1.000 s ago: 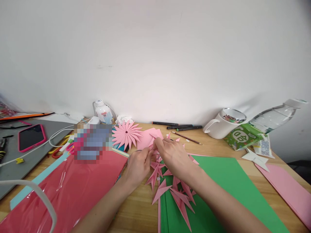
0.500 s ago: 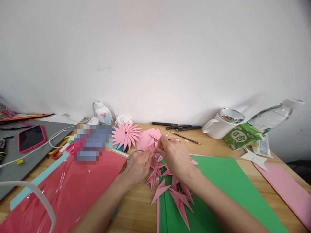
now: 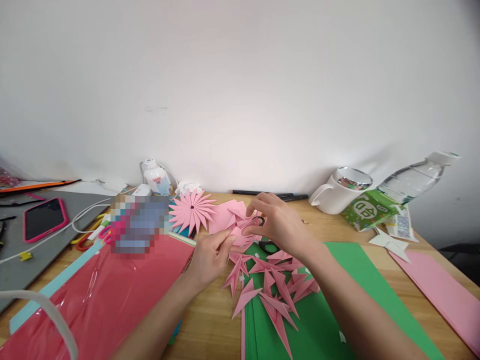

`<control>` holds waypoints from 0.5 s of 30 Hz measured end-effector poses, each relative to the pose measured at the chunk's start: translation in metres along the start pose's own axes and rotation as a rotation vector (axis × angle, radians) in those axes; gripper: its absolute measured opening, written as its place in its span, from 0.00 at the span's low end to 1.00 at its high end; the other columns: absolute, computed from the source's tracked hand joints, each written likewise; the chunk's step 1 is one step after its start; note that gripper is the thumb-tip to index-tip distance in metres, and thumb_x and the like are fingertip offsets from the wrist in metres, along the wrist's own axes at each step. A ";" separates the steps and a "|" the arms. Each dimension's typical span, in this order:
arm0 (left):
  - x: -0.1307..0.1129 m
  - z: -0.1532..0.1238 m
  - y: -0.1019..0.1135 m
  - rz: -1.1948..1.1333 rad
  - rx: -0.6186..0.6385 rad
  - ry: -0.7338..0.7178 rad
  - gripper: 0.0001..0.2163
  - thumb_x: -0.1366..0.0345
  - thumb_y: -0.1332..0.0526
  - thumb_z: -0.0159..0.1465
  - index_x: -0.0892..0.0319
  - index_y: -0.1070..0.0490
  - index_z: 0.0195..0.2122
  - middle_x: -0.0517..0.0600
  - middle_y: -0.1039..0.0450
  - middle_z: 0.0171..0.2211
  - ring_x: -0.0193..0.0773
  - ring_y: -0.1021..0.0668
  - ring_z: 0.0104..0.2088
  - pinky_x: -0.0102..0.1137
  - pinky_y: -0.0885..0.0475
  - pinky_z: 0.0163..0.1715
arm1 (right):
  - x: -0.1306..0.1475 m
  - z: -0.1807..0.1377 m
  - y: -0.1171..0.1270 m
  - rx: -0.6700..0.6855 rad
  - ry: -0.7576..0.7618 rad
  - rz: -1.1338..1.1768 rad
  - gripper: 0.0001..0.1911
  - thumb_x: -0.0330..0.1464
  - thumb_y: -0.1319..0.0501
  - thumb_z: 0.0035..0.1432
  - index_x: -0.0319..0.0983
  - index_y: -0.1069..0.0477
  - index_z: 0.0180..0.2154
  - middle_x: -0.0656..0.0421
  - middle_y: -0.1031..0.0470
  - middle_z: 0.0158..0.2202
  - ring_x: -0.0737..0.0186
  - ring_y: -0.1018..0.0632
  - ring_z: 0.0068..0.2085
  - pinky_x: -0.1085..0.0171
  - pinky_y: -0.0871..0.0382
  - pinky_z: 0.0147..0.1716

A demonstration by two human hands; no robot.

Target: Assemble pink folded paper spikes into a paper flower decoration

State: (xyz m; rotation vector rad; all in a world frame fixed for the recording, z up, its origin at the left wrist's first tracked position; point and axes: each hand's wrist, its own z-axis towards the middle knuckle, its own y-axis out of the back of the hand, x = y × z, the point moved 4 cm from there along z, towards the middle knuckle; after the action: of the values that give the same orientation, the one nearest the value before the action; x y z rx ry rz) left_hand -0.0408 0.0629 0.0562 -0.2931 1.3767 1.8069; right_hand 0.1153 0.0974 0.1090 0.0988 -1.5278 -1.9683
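Observation:
My left hand (image 3: 210, 257) pinches a folded pink paper piece (image 3: 240, 239) between thumb and fingers. Just to its right, my right hand (image 3: 279, 222) arches over the paper, thumb and forefinger apart; whether its thumb touches the piece is hard to tell. Black scissors (image 3: 269, 247) show partly under the right hand. Below both hands lies a heap of pointed pink folded papers (image 3: 275, 282), resting on green paper sheets (image 3: 352, 280). A many-pointed pink paper star (image 3: 192, 207) lies beyond my left hand, beside a flat pink paper (image 3: 221, 216).
Red paper in a clear sleeve (image 3: 123, 290) lies at left, with a phone (image 3: 45, 219) farther out. A white bottle (image 3: 157, 177) and black pens (image 3: 255, 192) line the wall. At right are a white mug (image 3: 339, 192), green packet (image 3: 369, 210), water bottle (image 3: 412, 177) and pink paper stack (image 3: 435, 290).
My right hand has moved slightly right, its fingers spreading from a pinch. The scissors beneath it have come into view. My left hand has turned and still holds the paper piece.

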 end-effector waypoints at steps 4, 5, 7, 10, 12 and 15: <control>-0.001 0.001 0.001 -0.057 -0.012 0.035 0.16 0.64 0.50 0.64 0.60 0.39 0.18 0.44 0.34 0.14 0.28 0.33 0.17 0.24 0.42 0.19 | -0.002 -0.002 -0.002 0.116 0.054 0.226 0.03 0.30 0.38 0.52 0.42 0.27 0.33 0.61 0.25 0.33 0.63 0.28 0.35 0.67 0.39 0.32; -0.001 0.001 0.001 -0.068 -0.013 0.037 0.16 0.65 0.50 0.64 0.60 0.39 0.18 0.43 0.35 0.14 0.28 0.33 0.17 0.24 0.42 0.19 | -0.002 -0.003 -0.004 0.140 0.025 0.250 0.02 0.30 0.38 0.53 0.42 0.27 0.32 0.61 0.25 0.31 0.64 0.28 0.32 0.67 0.39 0.31; -0.001 0.002 0.002 -0.080 -0.014 0.033 0.16 0.65 0.50 0.64 0.60 0.39 0.18 0.43 0.36 0.14 0.28 0.34 0.16 0.24 0.43 0.18 | -0.002 -0.003 -0.007 0.164 -0.036 0.263 0.03 0.29 0.40 0.53 0.39 0.27 0.30 0.60 0.25 0.28 0.65 0.28 0.29 0.67 0.39 0.28; -0.001 0.003 0.003 -0.094 -0.026 0.020 0.15 0.65 0.50 0.64 0.60 0.37 0.20 0.44 0.35 0.15 0.29 0.31 0.18 0.23 0.42 0.19 | -0.003 -0.002 -0.009 0.222 -0.066 0.352 0.04 0.29 0.41 0.53 0.38 0.28 0.28 0.60 0.26 0.27 0.67 0.29 0.27 0.69 0.39 0.27; 0.000 0.003 0.004 -0.128 -0.040 0.026 0.13 0.66 0.50 0.64 0.60 0.33 0.24 0.45 0.31 0.18 0.31 0.28 0.20 0.23 0.38 0.21 | -0.004 -0.002 -0.008 0.272 -0.039 0.484 0.06 0.31 0.43 0.55 0.37 0.28 0.30 0.60 0.26 0.27 0.68 0.29 0.27 0.70 0.39 0.26; 0.002 0.004 0.002 -0.211 -0.010 0.051 0.11 0.66 0.50 0.64 0.59 0.32 0.27 0.46 0.26 0.20 0.33 0.25 0.22 0.24 0.35 0.22 | -0.004 -0.002 -0.001 0.283 0.026 0.543 0.09 0.32 0.45 0.57 0.37 0.28 0.31 0.60 0.27 0.27 0.70 0.32 0.26 0.71 0.40 0.25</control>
State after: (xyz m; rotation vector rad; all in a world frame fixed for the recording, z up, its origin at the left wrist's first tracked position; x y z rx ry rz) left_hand -0.0422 0.0672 0.0573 -0.4750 1.3199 1.6426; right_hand 0.1194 0.0979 0.1062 -0.1582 -1.6020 -1.3191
